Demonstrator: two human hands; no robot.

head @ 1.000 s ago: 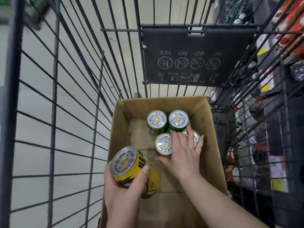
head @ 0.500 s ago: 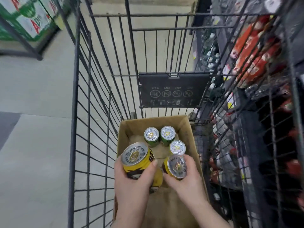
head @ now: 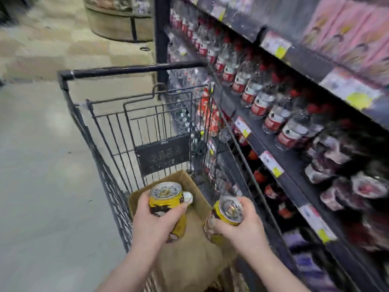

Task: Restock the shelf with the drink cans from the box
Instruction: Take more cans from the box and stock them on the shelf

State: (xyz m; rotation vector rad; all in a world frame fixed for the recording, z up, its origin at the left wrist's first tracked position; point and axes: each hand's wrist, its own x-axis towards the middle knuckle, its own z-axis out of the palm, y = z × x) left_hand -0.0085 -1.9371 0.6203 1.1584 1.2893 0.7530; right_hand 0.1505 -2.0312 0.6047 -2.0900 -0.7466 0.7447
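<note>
Gripping yellow can (head: 166,200) in left hand (head: 151,223), holding it over cardboard box (head: 197,191) inside cart (head: 130,69). Gripping second can (head: 228,211) in right hand (head: 242,227), above box's right wall, near drinks shelf (head: 294,163).

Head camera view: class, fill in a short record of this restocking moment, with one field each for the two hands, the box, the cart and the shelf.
left hand: grips a yellow can, roughly upright, over the box
right hand: grips a second yellow can, tilted, lid toward the camera
box: open cardboard, inside the cart; one more can top shows in it
cart: dark wire, beside the shelf
shelf: on the right, rows of red-labelled bottles, blurred
</note>
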